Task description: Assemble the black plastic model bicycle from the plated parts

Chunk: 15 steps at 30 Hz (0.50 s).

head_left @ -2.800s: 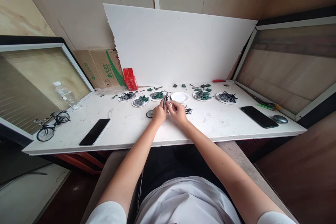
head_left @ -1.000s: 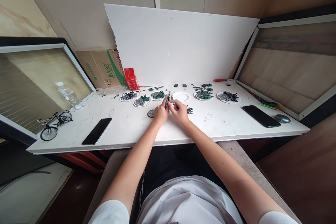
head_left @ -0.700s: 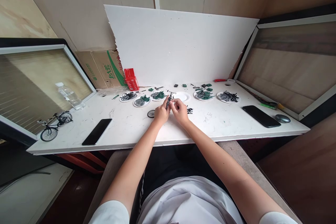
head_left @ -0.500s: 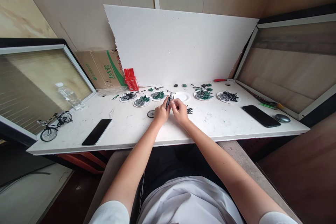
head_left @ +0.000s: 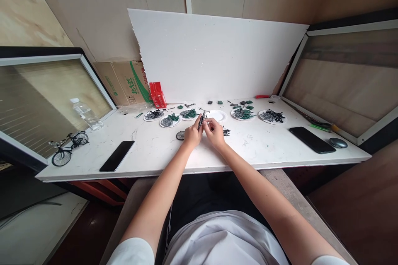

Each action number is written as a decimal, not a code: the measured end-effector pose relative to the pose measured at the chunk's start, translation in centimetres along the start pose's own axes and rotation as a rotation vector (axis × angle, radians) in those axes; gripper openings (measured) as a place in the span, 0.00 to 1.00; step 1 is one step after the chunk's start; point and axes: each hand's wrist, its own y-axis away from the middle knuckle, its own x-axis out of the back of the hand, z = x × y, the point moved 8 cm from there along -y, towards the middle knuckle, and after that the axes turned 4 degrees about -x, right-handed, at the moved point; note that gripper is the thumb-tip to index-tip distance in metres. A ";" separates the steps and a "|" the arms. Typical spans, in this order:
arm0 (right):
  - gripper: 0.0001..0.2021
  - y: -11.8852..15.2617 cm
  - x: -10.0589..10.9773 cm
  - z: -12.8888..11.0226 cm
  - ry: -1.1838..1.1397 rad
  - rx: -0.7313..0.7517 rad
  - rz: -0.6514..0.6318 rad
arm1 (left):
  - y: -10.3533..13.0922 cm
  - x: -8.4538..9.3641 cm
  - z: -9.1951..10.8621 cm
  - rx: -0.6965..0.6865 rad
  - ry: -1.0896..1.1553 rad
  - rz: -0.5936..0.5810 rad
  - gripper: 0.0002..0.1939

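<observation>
In the middle of the table, my left hand (head_left: 192,134) is closed on a small black model bicycle part (head_left: 200,121), which stands up between thumb and fingers. Fingers of my right hand (head_left: 214,131) are pinched together against the same part, close to its top; whether they hold a separate small piece is too small to tell. A spoked black wheel (head_left: 180,135) lies just left of my left hand. Loose black parts (head_left: 226,132) show beyond my right hand, partly hidden by it. An assembled black model bicycle (head_left: 71,145) stands at the table's left end.
Paper plates of black, grey and green parts line the back, including a right-hand plate (head_left: 263,120) and a nearly bare white plate (head_left: 221,115). Phones lie left (head_left: 117,156) and right (head_left: 311,140). A bottle (head_left: 85,114), red box (head_left: 157,95) and silver oval object (head_left: 338,143) stand around.
The whole view has shifted slightly to the right in the picture. Both hands stay together at the black part, with only small finger movement.
</observation>
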 end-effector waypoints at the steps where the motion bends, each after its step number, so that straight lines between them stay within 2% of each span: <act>1: 0.22 0.0 0.0 0.0 -0.008 -0.001 0.000 | 0.0 0.0 0.0 -0.001 0.006 0.000 0.31; 15: 0.19 -0.1 0.0 -0.1 0.006 0.021 0.008 | 0.1 0.1 0.1 0.008 0.012 -0.011 0.31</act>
